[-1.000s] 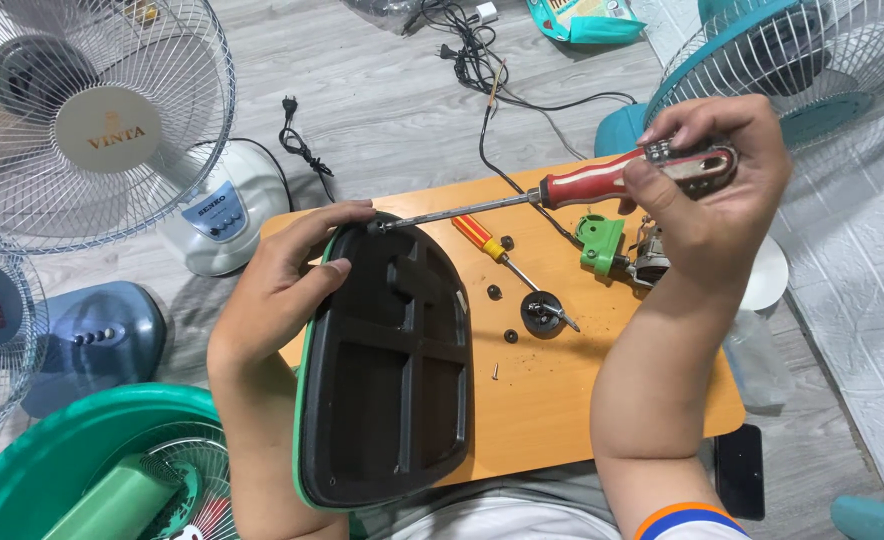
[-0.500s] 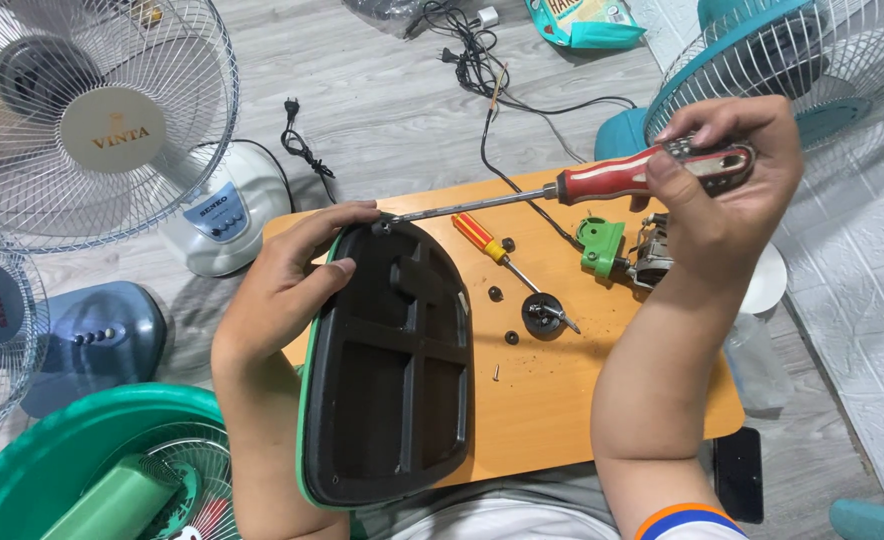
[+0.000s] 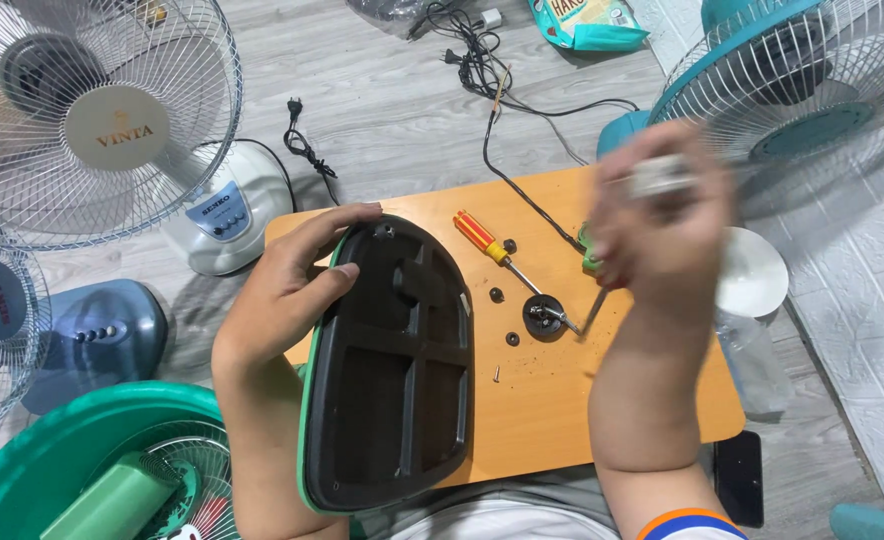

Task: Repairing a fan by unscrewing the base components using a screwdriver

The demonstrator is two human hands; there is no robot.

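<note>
My left hand (image 3: 282, 300) grips the upper left edge of a black fan base shell with a green rim (image 3: 392, 370), held on edge over the wooden board (image 3: 552, 420), hollow side facing me. My right hand (image 3: 662, 230), blurred by motion, is closed on a long screwdriver; its shaft (image 3: 592, 312) points down at the board, beside a round black part (image 3: 542, 316). A small red and yellow screwdriver (image 3: 484, 237) lies on the board between my hands. A green piece (image 3: 590, 262) shows just behind my right hand.
Loose black screws (image 3: 511, 339) lie on the board. A white bowl (image 3: 754, 272) sits at its right edge, a dark phone (image 3: 737, 478) below. Fans stand around: a white one (image 3: 102, 120) left, a teal one (image 3: 812, 80) right, a green one (image 3: 82, 470) lower left. A black cable (image 3: 502, 160) runs behind.
My right hand has swung the long screwdriver away from the top of the shell; it now points down at the board. My left hand still holds the shell.
</note>
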